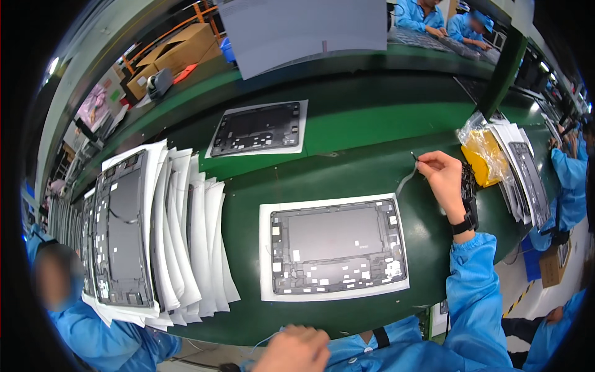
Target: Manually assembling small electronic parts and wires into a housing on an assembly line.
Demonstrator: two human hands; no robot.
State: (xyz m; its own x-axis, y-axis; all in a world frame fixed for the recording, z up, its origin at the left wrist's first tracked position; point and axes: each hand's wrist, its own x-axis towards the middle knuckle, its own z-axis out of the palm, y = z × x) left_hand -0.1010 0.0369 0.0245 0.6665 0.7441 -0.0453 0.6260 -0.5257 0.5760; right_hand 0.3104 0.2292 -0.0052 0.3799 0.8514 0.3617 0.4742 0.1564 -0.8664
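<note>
My right hand (pixel 442 177) is raised over the green bench, thumb and forefinger pinched on a small dark-tipped piece (pixel 413 156). A thin greyish strip (pixel 406 180) hangs just below the fingertips; I cannot tell whether it joins that piece. To the left of this hand, a dark tablet housing (pixel 328 232) lies flat with its inner side up on a white sheet (pixel 265 248). My left hand (pixel 294 350) is at the bench's near edge, below the housing and apart from it. Its fingers look curled but are blurred, so any held thing is unclear.
Stacked housings (pixel 127 235) with white sheets (pixel 201 248) between them stand at left. Another housing (pixel 257 127) lies on the far green strip. A yellow bag (pixel 483 158) and another stack (pixel 527 177) are at right. Co-workers in blue sit around.
</note>
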